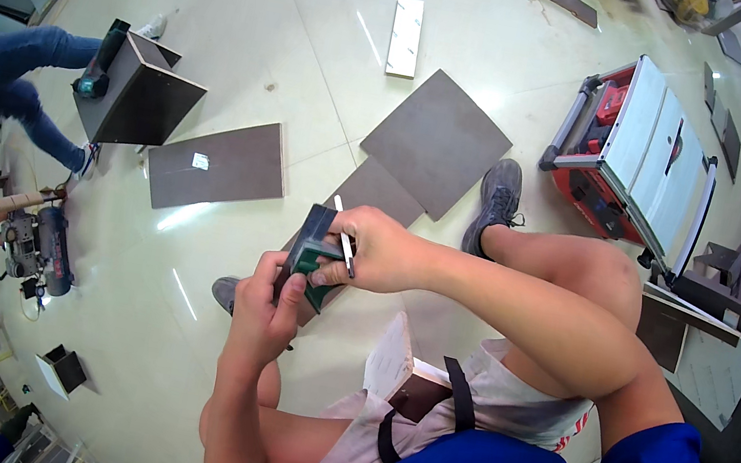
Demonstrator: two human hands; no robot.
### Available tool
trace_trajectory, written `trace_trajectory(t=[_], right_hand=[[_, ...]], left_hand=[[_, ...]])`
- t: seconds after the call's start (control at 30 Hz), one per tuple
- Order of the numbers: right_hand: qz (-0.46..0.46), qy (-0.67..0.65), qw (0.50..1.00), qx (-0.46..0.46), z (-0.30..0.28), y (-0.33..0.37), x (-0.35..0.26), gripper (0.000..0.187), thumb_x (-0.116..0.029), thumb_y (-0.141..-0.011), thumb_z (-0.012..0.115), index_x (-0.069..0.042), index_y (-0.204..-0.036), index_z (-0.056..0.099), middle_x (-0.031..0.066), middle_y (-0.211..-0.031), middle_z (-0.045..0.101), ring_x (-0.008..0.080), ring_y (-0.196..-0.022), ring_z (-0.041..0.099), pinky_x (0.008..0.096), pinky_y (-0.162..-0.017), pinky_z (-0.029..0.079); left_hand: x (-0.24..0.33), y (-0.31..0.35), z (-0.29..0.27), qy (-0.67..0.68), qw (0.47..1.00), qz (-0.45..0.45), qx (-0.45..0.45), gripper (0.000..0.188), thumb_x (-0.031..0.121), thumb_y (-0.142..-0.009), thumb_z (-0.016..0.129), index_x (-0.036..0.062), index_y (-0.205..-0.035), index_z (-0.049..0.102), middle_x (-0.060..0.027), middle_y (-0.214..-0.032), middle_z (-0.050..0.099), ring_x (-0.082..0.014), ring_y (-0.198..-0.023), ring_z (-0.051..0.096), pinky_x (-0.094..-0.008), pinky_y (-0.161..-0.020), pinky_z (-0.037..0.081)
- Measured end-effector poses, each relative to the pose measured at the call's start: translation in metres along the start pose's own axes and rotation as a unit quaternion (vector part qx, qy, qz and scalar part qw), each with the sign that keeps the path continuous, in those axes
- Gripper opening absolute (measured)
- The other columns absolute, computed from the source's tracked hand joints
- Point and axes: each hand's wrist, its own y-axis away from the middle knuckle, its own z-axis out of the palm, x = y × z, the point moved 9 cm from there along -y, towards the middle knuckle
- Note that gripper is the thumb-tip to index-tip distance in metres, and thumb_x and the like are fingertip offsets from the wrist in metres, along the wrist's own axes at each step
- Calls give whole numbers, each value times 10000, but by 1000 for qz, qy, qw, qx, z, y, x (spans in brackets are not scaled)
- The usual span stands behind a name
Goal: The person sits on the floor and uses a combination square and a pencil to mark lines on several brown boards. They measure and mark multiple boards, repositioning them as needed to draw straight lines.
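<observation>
In front of my lap, my left hand (268, 311) is closed on a narrow dark board (314, 223), thumb on its near side. A green plastic piece (315, 255), which looks like a marking gauge or jig, lies against the board; its exact kind is hard to make out. My right hand (379, 251) is closed around a slim white pen (344, 245), which sticks out above and below the fingers. The right thumb and fingertips also press at the green piece. Part of the board is hidden behind my fingers.
Dark panels (436, 139) (219, 165) and a white strip (405, 37) lie on the floor. A red table saw (648, 147) stands at right. Another person (32, 73) is at left by a dark box (141, 97), with an air compressor (40, 248) nearby. A white-faced board (397, 360) sits between my legs.
</observation>
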Motion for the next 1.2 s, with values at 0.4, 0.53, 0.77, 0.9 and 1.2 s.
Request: trace_trajectory(t=[0.4, 0.53, 0.77, 0.9, 1.2], right_hand=[[-48, -4, 985, 164, -53, -4, -17, 351, -256, -816, 869, -13, -1007, 703, 44, -820, 689, 127, -747, 636, 321, -674, 512], [-19, -140, 958, 251, -87, 22, -53, 297, -172, -870, 825, -9, -1080, 693, 73, -895, 711, 134, -809, 668, 306, -701, 526], [-67, -308, 886, 340, -69, 52, -7, 226, -86, -879, 780, 47, -1022, 667, 102, -904, 700, 184, -806, 700, 331, -704, 598], [-7, -360, 889, 284, 23, 95, 12, 257, -119, -919, 752, 0, -1117, 640, 96, -975, 711, 182, -871, 712, 348, -710, 607], [71, -573, 815, 46, 163, 187, 53, 235, -246, -1005, 669, -40, -1117, 647, 81, -1017, 707, 195, -895, 711, 356, -804, 633]], left_hand=[[0, -10, -52, -92, 987, 37, 126, 199, 143, -964, 679, -8, -1088, 640, -104, -824, 704, -192, -742, 661, -334, -705, 524], [19, 22, -117, -217, 914, 139, 313, 305, 159, -980, 679, -26, -1208, 594, -148, -1152, 674, -219, -1104, 634, -339, -992, 477], [-47, 19, -2, 351, 929, -15, 121, 367, 303, -1050, 600, 67, -1323, 536, -135, -1302, 649, -281, -1184, 658, -463, -996, 542], [-21, 68, 62, 597, 802, 17, -6, 510, 367, -1057, 561, 76, -1451, 421, -189, -1455, 551, -327, -1357, 539, -511, -1077, 489], [39, 175, 53, 409, 878, 227, 107, 491, 291, -970, 725, 52, -1300, 449, -239, -1458, 533, -341, -1334, 542, -484, -1125, 445]])
